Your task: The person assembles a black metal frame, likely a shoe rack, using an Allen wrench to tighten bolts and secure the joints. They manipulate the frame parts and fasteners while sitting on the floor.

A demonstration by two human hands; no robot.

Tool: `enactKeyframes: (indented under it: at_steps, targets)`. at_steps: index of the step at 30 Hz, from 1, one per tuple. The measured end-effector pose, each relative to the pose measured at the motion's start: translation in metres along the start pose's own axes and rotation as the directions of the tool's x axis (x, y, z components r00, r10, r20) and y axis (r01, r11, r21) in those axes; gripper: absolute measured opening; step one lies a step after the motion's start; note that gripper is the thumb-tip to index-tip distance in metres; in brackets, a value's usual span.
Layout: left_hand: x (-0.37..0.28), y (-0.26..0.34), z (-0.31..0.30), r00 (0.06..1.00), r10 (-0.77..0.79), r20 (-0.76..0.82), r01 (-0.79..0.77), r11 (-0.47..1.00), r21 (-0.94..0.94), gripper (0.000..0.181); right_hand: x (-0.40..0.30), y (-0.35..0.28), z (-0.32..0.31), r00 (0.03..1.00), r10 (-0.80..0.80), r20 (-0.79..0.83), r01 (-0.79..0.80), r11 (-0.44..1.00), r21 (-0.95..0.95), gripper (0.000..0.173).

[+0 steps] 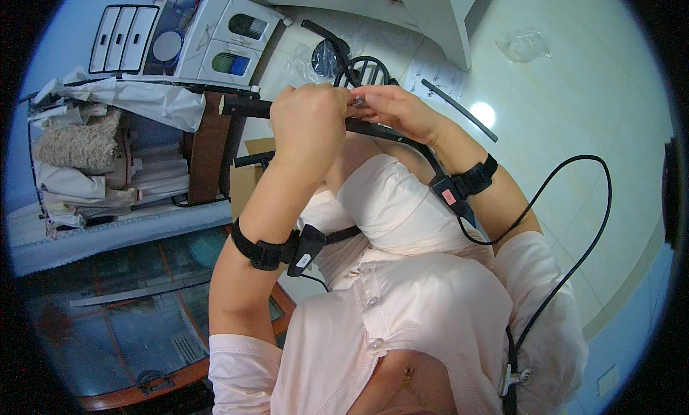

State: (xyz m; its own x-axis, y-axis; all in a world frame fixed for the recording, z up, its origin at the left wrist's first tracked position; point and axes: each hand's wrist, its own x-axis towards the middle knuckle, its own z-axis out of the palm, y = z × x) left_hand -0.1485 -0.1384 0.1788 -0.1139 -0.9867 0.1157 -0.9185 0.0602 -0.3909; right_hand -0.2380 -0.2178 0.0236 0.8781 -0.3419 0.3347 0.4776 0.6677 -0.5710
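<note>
My left hand (309,122) is closed in a fist around a black tube (245,107), whose pale end cap points to the left. Close beside it, the bent fingers of my right hand (401,111) pinch a small grey metal piece (359,100), mostly hidden by the fingertips. Below the right hand a black bar (387,131) runs on and bends down towards my lap; its join with the tube is covered by my hands. Just beyond the hands stands a black metal frame (368,70) with a ring and slats.
A loose black bar (460,111) and a printed sheet (435,79) lie on the tiled floor. Past the frame is a black round part (325,57) in clear plastic. A cardboard box (245,191) stands left, near a cloth-filled rack (196,146). A black cable (608,183) loops at right.
</note>
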Motion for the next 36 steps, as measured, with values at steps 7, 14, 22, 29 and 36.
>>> enactKeyframes:
  at_steps: [7, 14, 22, 29, 36]
  targets:
    - [0.014, -0.011, -0.010, 0.969, -0.141, 0.203, 0.157, 0.985, -0.066, 0.016, 0.010, -0.002, 0.008, 0.963, -0.215, -0.162, 0.123, 0.887, -0.444, 0.031]
    - [0.030, -0.012, -0.012, 0.941, -0.150, 0.302, 0.231, 0.939, -0.256, 0.021, 0.001, -0.001, 0.016, 0.929, -0.267, -0.256, 0.170, 0.922, -0.347, 0.027]
    - [0.027, -0.010, -0.009, 0.961, -0.087, 0.264, 0.143, 0.970, -0.199, 0.029, 0.006, -0.017, 0.022, 0.886, -0.291, -0.361, 0.079, 0.862, -0.501, 0.015]
    - [0.040, -0.028, -0.040, 0.955, -0.046, 0.294, 0.067, 0.996, -0.064, 0.023, 0.007, -0.002, 0.016, 0.821, -0.359, -0.444, 0.100, 0.856, -0.507, 0.014]
    - [0.034, -0.054, -0.075, 0.981, -0.183, 0.059, 0.190, 0.972, -0.141, 0.024, 0.007, -0.003, 0.020, 0.835, -0.379, -0.400, 0.141, 0.848, -0.510, 0.013]
